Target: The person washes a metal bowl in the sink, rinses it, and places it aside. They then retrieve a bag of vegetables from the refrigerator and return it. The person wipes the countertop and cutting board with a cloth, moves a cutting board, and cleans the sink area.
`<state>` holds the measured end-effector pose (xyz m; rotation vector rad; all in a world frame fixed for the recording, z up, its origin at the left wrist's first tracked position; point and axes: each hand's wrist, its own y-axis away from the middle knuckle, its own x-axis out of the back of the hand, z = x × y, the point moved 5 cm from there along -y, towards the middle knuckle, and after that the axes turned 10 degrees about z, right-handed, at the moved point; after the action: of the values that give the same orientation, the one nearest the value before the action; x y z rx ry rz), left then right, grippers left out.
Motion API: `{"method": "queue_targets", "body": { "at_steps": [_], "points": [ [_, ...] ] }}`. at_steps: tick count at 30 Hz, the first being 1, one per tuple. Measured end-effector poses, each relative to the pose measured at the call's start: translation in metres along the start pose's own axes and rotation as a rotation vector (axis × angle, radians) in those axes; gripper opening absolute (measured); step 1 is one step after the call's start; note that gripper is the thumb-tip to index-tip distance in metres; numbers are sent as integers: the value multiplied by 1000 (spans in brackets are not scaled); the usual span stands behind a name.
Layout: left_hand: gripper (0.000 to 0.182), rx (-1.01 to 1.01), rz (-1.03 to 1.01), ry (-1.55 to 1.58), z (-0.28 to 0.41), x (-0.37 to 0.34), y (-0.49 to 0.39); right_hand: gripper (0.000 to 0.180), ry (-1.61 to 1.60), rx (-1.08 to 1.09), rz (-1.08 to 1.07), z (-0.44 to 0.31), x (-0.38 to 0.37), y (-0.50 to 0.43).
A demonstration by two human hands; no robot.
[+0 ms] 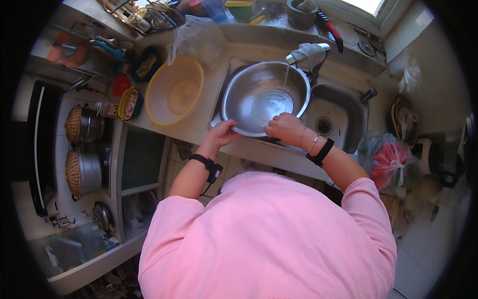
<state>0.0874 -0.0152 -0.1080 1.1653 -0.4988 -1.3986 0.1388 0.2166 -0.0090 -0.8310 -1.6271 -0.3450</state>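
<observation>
A large stainless steel basin [244,101] sits over the left bowl of the double sink, with a little water in its bottom. A thin stream of water [286,77] falls into it from the faucet [310,56], whose body is wrapped in silvery mesh-like material. My left hand [223,133] holds the basin's near-left rim, thumb on top. On the near-right rim, the fingers of my right hand [285,127] curl over the edge; their tips are partly hidden.
To the left stands a yellow-rimmed plastic basin [174,91], beside a small yellow basket [128,104] with pale pieces of food. The right sink bowl [338,108] has a drain. A knotted plastic bag [390,162] lies to its right. A stone mortar [301,15] stands on the ledge behind.
</observation>
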Motion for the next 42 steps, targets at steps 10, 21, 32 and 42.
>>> {"method": "queue_targets", "body": {
  "at_steps": [10, 21, 32, 42],
  "points": [
    [32, -598, 175, -324, 33, -36, 26, 41, -71, -671, 562, 80, 5, 105],
    [17, 89, -98, -18, -11, 43, -16, 64, -1558, -1579, 973, 143, -44, 135],
    [42, -692, 214, -229, 11, 11, 12, 99, -2446, -1320, 1292, 173, -18, 110],
    [78, -1695, 489, -692, 56, -55, 145, 72, -1815, -1591, 825, 156, -44, 139]
  ]
}}
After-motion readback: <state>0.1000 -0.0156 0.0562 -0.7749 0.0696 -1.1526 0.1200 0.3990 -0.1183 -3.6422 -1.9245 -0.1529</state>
